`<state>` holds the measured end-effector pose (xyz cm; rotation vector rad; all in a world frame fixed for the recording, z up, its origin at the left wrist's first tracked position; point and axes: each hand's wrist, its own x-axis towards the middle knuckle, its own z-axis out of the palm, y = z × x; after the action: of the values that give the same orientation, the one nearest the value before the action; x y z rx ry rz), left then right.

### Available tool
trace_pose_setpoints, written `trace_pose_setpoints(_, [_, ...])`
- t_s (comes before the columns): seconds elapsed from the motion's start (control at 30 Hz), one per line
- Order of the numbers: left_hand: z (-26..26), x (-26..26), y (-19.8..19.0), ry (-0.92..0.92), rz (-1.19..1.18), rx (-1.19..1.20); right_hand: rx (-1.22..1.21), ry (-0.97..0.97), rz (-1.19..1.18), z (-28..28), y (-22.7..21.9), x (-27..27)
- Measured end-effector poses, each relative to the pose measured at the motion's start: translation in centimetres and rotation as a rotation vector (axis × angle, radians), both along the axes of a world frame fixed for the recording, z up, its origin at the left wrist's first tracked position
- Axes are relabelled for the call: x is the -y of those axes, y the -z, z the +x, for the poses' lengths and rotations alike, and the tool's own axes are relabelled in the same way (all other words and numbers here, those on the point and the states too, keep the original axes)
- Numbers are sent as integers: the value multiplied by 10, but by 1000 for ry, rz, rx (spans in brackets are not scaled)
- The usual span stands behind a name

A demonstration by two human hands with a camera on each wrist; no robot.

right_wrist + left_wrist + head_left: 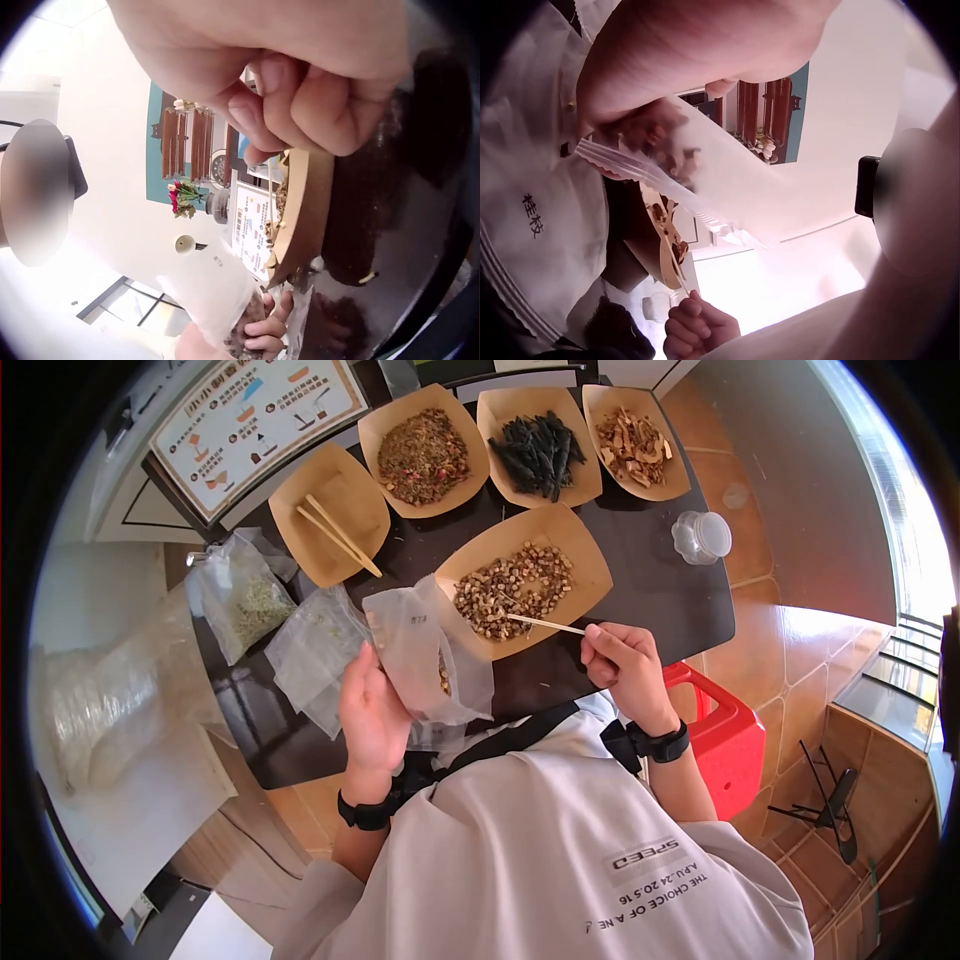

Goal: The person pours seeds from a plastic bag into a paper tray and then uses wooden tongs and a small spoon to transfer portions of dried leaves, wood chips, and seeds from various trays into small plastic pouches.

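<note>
My left hand [372, 705] holds a translucent plastic zip bag [405, 645] with brown pieces showing through it, beside the near left edge of a paper tray [588, 560]. In the left wrist view the zip edge of the bag [641, 171] slants below the hand. Small brown cut pieces [545, 575] lie spread in the tray. Between thumb and fingers my right hand [628, 670] pinches a thin pale stick [548, 624]. Its far end rests among the brown pieces. In the right wrist view the fingers [322, 112] curl at the tray's side.
Along the back stand paper trays of mixed herbs [422, 457], dark strips [538, 455] and tan slices [633, 448]. Another tray [300, 555] holds wooden tongs [335, 535]. Bags [245, 600] lie left, a lidded jar [702, 538] right. A red stool [735, 745] stands beside the table.
</note>
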<state>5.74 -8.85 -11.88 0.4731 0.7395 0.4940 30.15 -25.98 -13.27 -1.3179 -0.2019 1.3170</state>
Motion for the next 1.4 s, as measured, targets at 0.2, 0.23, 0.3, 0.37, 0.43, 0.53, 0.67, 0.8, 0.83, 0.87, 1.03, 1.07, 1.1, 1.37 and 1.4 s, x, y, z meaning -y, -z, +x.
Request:
trace_pose_setpoints(0.2, [10,1,-4,-33,106,-95,193,-66,82,-6,-40,0])
trace_pose_setpoints(0.23, [12,1,-4,-18,109,-86,249,-110,59,-14,-53,-3])
trace_pose_setpoints(0.3, [14,2,-4,0,109,-75,555,-316,105,-18,-67,-7])
trace_pose_setpoints(0.37, [14,0,-5,-41,21,-73,546,-241,108,-14,-63,-2])
trace_pose_setpoints(0.43, [11,-2,-2,-47,11,-38,340,123,25,2,-40,6])
trace_pose_setpoints(0.53, [10,-4,-1,-21,-2,-12,702,95,-65,4,-11,1])
trace_pose_setpoints(0.67, [9,-5,4,55,-56,27,614,-65,-98,-15,-3,-5])
trace_pose_setpoints(0.8, [9,-4,1,28,-66,20,321,-63,-42,-22,-2,-10])
trace_pose_setpoints(0.83, [8,-5,1,51,-64,29,320,-63,-41,-21,-2,-10])
trace_pose_setpoints(0.87, [7,-5,1,74,-64,39,213,-41,-42,-17,-1,-9])
trace_pose_setpoints(1.03, [6,-4,-1,11,-23,8,-83,21,12,-3,-3,-2])
trace_pose_setpoints(1.07, [6,-5,-1,42,41,15,-115,27,44,-1,-6,0])
trace_pose_setpoints(1.1, [6,-4,-2,41,41,16,-147,34,77,0,-10,1])
trace_pose_setpoints(1.37, [17,-5,-6,91,38,-13,703,-296,229,-19,-71,-1])
trace_pose_setpoints(1.4, [18,-5,-5,90,39,-11,676,-186,207,-17,-70,2])
